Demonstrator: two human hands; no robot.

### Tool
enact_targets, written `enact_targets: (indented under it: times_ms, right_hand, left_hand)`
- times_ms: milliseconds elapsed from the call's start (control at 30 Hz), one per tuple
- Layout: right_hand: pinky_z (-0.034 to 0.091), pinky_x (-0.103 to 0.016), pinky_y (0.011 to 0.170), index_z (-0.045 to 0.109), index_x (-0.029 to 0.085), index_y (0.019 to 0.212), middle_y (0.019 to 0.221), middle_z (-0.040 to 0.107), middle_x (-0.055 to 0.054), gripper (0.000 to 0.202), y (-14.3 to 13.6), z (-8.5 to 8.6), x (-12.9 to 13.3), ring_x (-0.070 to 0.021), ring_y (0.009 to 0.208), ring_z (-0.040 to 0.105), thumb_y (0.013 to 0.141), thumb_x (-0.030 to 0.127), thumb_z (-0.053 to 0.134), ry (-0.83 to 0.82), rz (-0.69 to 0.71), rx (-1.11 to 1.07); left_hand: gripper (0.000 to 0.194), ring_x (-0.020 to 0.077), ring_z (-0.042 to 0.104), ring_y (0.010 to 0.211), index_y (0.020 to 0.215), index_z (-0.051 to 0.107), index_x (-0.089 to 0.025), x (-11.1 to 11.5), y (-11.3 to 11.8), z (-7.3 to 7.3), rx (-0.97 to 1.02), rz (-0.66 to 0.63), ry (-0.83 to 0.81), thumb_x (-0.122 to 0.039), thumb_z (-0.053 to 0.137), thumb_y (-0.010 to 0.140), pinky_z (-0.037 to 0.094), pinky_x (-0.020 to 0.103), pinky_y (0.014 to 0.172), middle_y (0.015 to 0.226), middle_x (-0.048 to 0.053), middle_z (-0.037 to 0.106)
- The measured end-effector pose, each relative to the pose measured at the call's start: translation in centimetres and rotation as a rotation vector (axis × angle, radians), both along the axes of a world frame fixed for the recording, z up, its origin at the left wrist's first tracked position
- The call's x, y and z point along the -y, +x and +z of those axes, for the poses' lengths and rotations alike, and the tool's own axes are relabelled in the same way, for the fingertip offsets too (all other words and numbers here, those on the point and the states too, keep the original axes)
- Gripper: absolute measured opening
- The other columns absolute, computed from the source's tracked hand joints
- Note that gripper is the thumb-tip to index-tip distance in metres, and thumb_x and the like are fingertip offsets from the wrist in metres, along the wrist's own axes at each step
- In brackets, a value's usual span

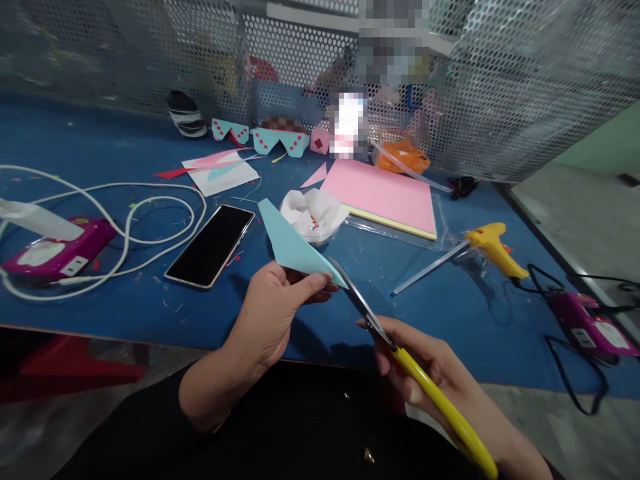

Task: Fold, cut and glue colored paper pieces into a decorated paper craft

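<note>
Light-blue paper (290,241) is held up over the table (440,313), inside the front edge, with open room seen toward the yellow glue gun (493,245), its lower side pinched by the left hand (273,303) and its right-hand tip met by scissors (420,379) gripped in the right hand (433,357).

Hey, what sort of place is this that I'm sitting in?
It looks like a craft workspace, perhaps a small workshop, though I can't be sure. What suggests it: the yellow-handled scissors held at light-blue paper, the yellow glue gun and the stack of coloured sheets.
</note>
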State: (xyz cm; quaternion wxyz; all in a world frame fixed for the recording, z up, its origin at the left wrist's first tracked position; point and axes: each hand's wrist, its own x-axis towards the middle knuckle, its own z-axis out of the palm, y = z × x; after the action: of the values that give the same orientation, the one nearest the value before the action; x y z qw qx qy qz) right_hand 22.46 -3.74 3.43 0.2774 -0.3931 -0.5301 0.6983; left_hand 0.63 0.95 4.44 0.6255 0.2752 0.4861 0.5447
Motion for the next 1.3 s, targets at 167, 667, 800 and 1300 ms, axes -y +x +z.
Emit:
enact_targets:
  times_ms: [167,667,800,1300]
  right_hand:
    - [0.044,-0.023,0.052,0.06,0.034,0.131,0.082,0.05,0.001,0.057,-0.16,0.24,-0.16,-0.01,0.059,0.042,0.08,0.058,0.071,0.023,-0.008,0.023]
    - [0.042,-0.02,0.054,0.064,0.031,0.125,0.075,0.047,0.004,0.053,-0.09,0.22,-0.19,-0.008,0.059,0.045,0.078,0.054,0.075,-0.064,-0.023,-0.002]
    - [0.04,-0.02,0.052,0.063,0.034,0.125,0.075,0.047,0.005,0.052,0.11,-0.01,-0.06,-0.0075,0.057,0.043,0.078,0.053,0.076,-0.08,-0.033,-0.023]
    - [0.034,-0.019,0.051,0.065,0.038,0.125,0.07,0.044,0.006,0.045,0.16,-0.34,-0.02,-0.0078,0.056,0.037,0.082,0.049,0.073,-0.035,-0.035,0.014]
  left_hand:
    - [0.017,0.017,0.069,0.068,0.079,0.073,-0.012,-0.04,-0.06,-0.22,-0.006,-0.003,0.011,-0.017,0.081,0.065,0.055,0.025,0.063,0.076,0.007,0.076]
    - [0.018,0.0136,0.068,0.068,0.084,0.073,-0.012,0.01,-0.53,-0.69,-0.02,-0.066,0.028,-0.021,0.081,0.071,0.055,0.024,0.067,0.077,0.005,0.076]
    - [0.018,0.0138,0.068,0.069,0.085,0.073,-0.012,0.05,-0.51,-0.68,-0.007,-0.063,0.032,-0.02,0.081,0.07,0.055,0.024,0.067,0.079,0.006,0.076]
    - [0.016,0.0129,0.068,0.067,0.083,0.073,-0.013,0.02,-0.54,-0.94,-0.003,-0.077,0.033,-0.02,0.081,0.071,0.055,0.023,0.066,0.077,0.004,0.076]
